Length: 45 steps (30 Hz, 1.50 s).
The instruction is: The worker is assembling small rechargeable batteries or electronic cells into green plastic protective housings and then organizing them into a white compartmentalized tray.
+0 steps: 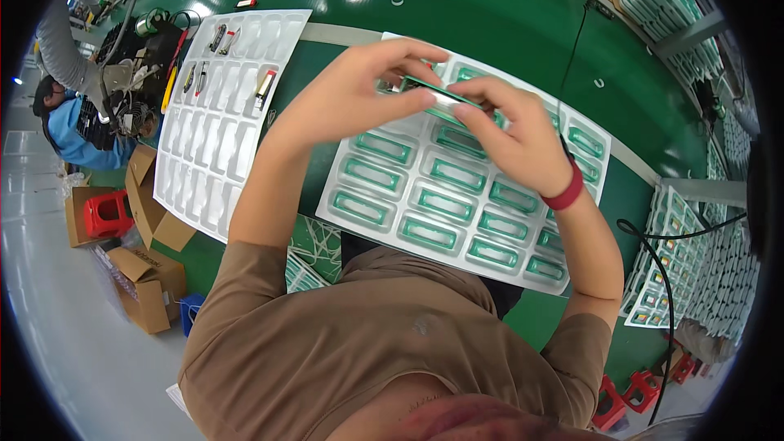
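Both hands meet over the far part of a white plastic tray [392, 241]. Between them is a small rectangular piece with green edges and a whitish, shiny middle [443, 101]. My left hand [363, 86] pinches its left end with the thumb, the fingers curving behind. My right hand [518, 131], below a red wristband [565, 188], has thumb and fingers closed on the right end. Part of the piece is hidden by the fingers. Under the hands, the tray's pockets hold several green rectangular frames [465, 173], one per pocket.
A second white tray [219, 132] at left holds a few small parts, one red and white [265, 86]. A green belt [457, 0] runs behind. Stacked trays [665, 257] stand at right, with a black cable [665, 278] nearby. Cardboard boxes [151, 290] and a co-worker in blue [94, 143] are at left.
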{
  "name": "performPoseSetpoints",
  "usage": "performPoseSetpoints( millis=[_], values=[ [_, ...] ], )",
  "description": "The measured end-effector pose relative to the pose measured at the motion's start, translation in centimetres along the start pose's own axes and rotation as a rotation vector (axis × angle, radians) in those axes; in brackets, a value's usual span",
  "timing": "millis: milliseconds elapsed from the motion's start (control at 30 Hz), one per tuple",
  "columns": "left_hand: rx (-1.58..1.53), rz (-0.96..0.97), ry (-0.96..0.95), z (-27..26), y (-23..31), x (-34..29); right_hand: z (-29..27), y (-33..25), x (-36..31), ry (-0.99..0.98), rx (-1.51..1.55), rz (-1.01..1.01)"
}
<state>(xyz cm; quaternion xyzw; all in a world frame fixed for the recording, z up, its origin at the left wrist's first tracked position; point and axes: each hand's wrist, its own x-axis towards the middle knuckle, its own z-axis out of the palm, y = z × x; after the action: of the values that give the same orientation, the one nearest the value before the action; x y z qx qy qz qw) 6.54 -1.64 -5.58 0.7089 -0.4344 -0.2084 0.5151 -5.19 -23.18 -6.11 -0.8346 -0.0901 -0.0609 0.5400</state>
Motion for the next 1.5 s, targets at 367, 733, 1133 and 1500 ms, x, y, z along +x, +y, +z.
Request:
performPoseSetpoints(
  millis=[367, 733, 1133, 1500],
  values=[
    [0.249, 0.222, 0.144, -1.1, -6.3, -5.6, 7.8, 3.8, 4.6, -0.103, -0.800, -0.323],
    [0.094, 0.305, 0.039, -2.0, -7.7, -7.5, 12.5, 5.0, 25.6, -0.301, -0.364, -0.352],
    [0.226, 0.259, -0.096, -0.4, -9.1, -7.5, 26.2, 11.0, 39.4, -0.243, -0.526, -0.110],
    [0.253, 0.214, -0.117, -1.0, -8.8, -6.8, 5.7, 3.7, 21.8, -0.122, 0.111, -0.107]
  ],
)
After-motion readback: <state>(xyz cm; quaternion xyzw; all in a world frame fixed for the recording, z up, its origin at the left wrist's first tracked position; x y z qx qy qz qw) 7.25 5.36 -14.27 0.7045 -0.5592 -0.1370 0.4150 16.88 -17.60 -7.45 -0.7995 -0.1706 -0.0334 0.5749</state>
